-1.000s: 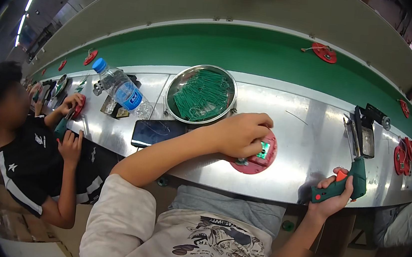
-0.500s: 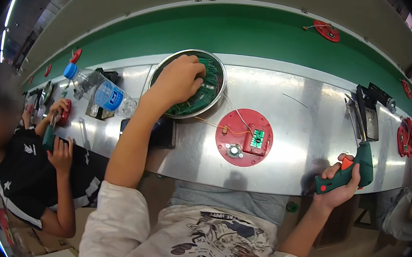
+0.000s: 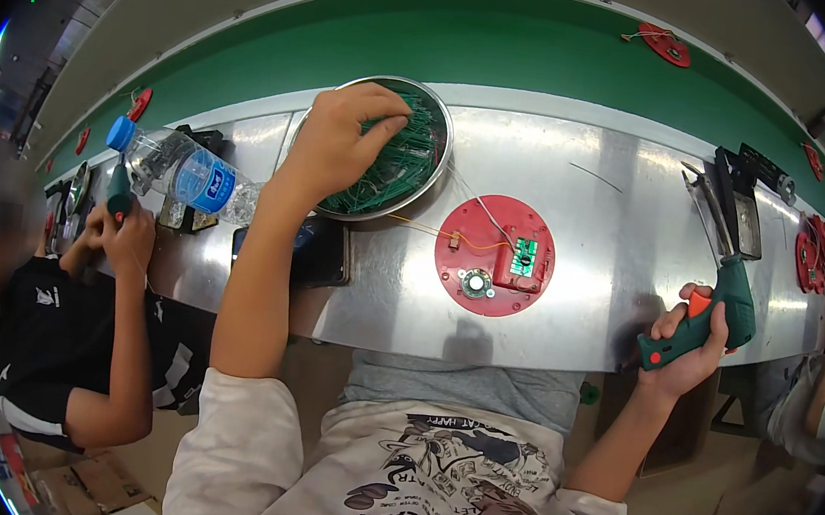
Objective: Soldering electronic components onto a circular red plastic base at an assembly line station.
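Observation:
My left hand is over a round metal bowl with many thin green wire-like pieces in it. Its thumb and forefinger come together at the pieces; whether anything is between them I cannot make out. My right hand is wrapped round a green soldering gun with an orange trigger, its nozzle pointing away from me. Between my hands lies a red round plate, carrying a small green circuit board, a round silvery part and loose wires that run toward the bowl.
Left of the bowl a water bottle lies tilted, near a dark flat object. A black soldering stand is at the right, with tweezers beside it. More red plates lie farther right. A co-worker sits at the left.
My left hand has shifted a little left over the bowl, uncovering more green pieces. The right hand keeps its grip on the soldering gun. At the left, the co-worker has raised a green tool.

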Tool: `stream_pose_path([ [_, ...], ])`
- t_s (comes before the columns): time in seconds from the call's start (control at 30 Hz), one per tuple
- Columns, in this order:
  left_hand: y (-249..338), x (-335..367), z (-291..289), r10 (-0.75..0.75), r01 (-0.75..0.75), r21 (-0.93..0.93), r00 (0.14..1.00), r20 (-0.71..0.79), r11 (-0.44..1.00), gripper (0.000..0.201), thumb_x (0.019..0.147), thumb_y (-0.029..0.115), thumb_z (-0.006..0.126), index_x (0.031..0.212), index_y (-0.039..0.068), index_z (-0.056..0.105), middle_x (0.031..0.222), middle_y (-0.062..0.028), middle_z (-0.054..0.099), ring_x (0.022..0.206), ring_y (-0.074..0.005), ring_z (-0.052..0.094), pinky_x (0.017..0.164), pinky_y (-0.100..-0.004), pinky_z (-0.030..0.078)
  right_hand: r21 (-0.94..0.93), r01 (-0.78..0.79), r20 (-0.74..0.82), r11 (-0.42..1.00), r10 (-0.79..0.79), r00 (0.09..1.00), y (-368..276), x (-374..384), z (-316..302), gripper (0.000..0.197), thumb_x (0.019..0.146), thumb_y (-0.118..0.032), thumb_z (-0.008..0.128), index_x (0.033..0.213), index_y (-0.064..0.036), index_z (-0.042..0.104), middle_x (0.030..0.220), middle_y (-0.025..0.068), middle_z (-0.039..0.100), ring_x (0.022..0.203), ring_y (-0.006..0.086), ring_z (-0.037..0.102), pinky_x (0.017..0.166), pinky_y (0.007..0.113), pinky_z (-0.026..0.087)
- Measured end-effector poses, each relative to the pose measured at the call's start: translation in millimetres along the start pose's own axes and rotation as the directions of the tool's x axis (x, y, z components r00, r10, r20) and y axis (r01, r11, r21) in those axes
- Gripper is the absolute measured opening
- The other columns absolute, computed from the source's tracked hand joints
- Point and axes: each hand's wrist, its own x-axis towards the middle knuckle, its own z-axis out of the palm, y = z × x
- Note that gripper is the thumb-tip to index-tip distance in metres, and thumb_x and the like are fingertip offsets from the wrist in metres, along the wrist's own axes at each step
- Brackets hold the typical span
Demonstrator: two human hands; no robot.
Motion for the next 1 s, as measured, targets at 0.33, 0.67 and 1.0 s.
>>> stream_pose_path([
  [0.33, 24, -2, 7, -0.004, 0.008, -0.059, 0.998, 0.056, 0.998, 0.019, 0.09, -0.001, 0.064, 0.106, 0.002, 0.074, 0.088, -0.015, 0.073, 0.083, -0.0296, 0.072, 0.075, -0.035, 0.056, -0.078, -0.019, 0.075, 0.997, 0.025, 0.997, 2, -10, -13, 0.045, 0.105, -0.038, 0.043, 0.115, 0.0047, 0.054, 0.1, 0.0166, 0.061, 0.048, 0.014, 0.052, 0.044, 0.029, 0.046],
  [0.67, 107, -38, 50, 0.32, -0.317, -0.113, 0.947, 0.007, 0.942, 0.018, 0.074, -0.003, 0.069, 0.092, -0.001, 0.067, 0.078, -0.0124, 0.064, 0.068, -0.0291, 0.063, 0.059, -0.0391, 0.051, -0.514, 0.146, 0.373, 0.846, 0.066, 0.926, -22, -74, 0, 0.062, 0.092, -0.034, 0.071, 0.129, 0.0125, 0.055, 0.1, 0.0235, 0.066, 0.055, 0.0197, 0.06, 0.05, 0.027, 0.046],
  [1.0, 95, -66, 84, 0.24, -0.24, -0.021, 0.971, -0.01, 0.971, 0.016, 0.075, 0.001, 0.072, 0.089, 0.001, 0.064, 0.074, -0.0097, 0.058, 0.062, -0.0261, 0.059, 0.054, -0.0372, 0.047, -0.581, 0.178, 0.476, 0.794, 0.154, 0.866, -21, -76, -8, 0.062, 0.089, -0.026, 0.075, 0.13, 0.0145, 0.052, 0.099, 0.0246, 0.066, 0.057, 0.0219, 0.061, 0.048, 0.03, 0.049],
])
